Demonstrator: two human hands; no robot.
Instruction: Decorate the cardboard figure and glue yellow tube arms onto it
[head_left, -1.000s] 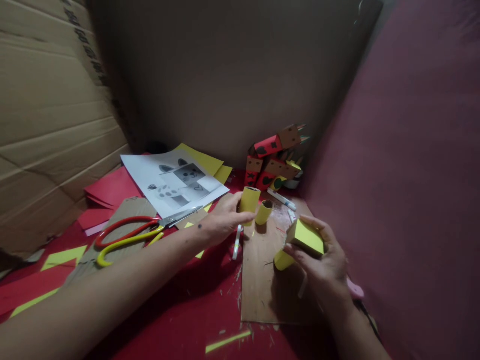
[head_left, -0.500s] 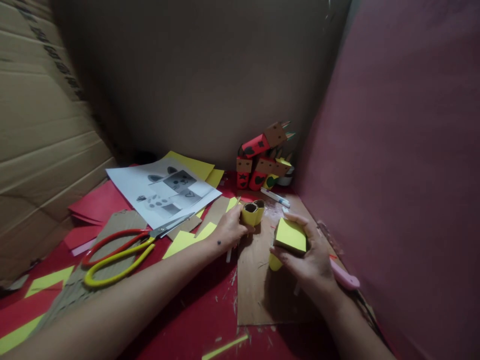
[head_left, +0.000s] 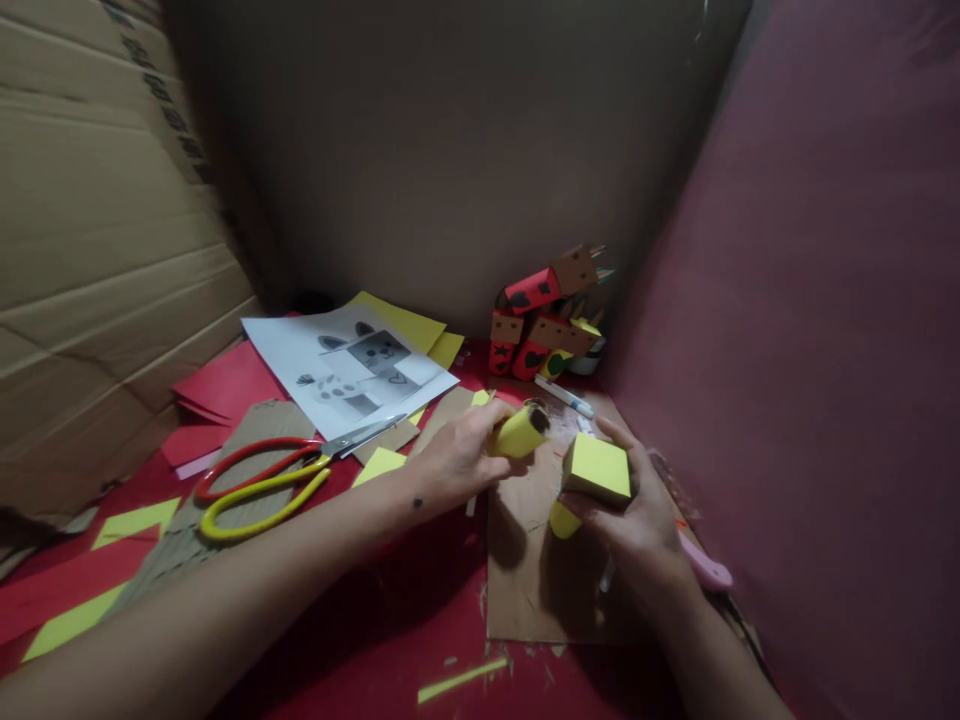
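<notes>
My left hand grips a yellow-covered tube, tilted so that its dark open end points to the upper right. To the right of it, my right hand is wrapped round a box with a bright yellow top. Below that box a rounded yellow piece sticks out by my fingers; how it joins the box is hidden. Both hands are above a brown board, and the tube and the box are apart.
Large scissors with red and yellow handles lie at the left on cardboard. Behind them is a printed sheet. Red figures with brown box heads stand at the back, near a white marker. A pink-handled tool lies at the right.
The tube in my left hand has been lifted off the board and tipped toward the right. My right hand still holds the box. The whole view has shifted slightly.
</notes>
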